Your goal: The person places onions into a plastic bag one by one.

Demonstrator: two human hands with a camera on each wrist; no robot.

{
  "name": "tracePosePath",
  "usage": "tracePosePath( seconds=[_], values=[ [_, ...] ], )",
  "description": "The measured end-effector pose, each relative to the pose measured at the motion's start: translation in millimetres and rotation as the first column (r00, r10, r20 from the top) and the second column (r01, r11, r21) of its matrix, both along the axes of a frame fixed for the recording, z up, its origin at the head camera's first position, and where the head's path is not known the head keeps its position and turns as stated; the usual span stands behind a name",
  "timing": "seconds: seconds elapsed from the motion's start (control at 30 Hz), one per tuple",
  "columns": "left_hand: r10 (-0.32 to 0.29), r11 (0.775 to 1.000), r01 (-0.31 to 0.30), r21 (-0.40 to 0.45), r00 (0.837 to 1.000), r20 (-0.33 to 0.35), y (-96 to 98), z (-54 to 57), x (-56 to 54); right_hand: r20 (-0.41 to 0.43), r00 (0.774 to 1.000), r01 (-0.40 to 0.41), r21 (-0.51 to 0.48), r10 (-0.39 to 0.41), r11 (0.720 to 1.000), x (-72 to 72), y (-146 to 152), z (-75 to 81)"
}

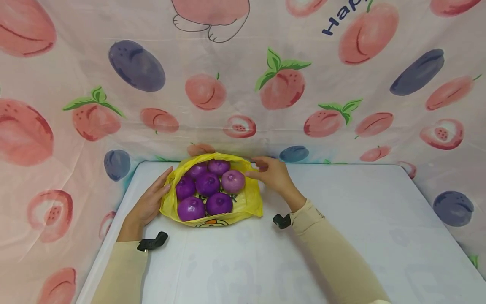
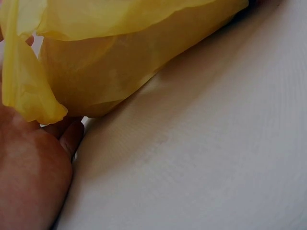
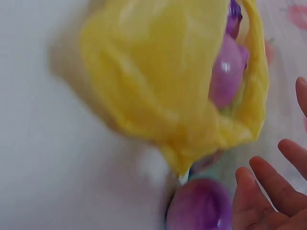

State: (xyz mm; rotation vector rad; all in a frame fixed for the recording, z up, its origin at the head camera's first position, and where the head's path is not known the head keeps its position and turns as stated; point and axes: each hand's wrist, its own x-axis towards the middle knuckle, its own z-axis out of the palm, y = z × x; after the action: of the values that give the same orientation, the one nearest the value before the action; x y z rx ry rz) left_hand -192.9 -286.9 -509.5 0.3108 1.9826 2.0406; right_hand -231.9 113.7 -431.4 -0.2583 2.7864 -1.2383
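Observation:
A yellow plastic bag (image 1: 252,200) lies at the back of the table, its mouth turned up. Inside it sit several glossy purple onions (image 1: 207,184), one of them paler than the others. My left hand (image 1: 149,200) rests along the bag's left side, fingers extended. In the left wrist view, a yellow flap hangs over its palm. My right hand (image 1: 274,173) is at the bag's right rim with fingers spread. The right wrist view has another onion (image 3: 199,206) outside the bag, below its corner and beside the fingers; the head view hides it.
The white table (image 1: 341,219) ends at the back against a pink fruit-print curtain (image 1: 243,97), which also rises on the left and right. Each wrist carries a black camera mount (image 1: 153,241).

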Motion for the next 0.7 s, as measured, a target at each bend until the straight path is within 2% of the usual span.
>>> tracePosePath(
  seconds=[0.3, 0.5, 0.7],
  values=[
    [-0.001, 1.000, 0.001, 0.011, 1.000, 0.001, -0.6, -0.7, -0.1, -0.038, 0.994, 0.106, 0.017, -0.105, 0.994, -9.8, 37.8, -3.7],
    [0.001, 1.000, -0.001, 0.004, 1.000, -0.001, -0.5, -0.6, 0.0, -0.006, 0.991, 0.132, 0.096, -0.132, 0.987, -17.6, 50.1, -10.8],
    [0.005, 1.000, -0.005, -0.014, 1.000, -0.002, 0.4, 0.2, 0.3, 0.056, 0.989, 0.129, 0.108, -0.135, 0.986, -21.5, 53.9, -21.0]
  ],
)
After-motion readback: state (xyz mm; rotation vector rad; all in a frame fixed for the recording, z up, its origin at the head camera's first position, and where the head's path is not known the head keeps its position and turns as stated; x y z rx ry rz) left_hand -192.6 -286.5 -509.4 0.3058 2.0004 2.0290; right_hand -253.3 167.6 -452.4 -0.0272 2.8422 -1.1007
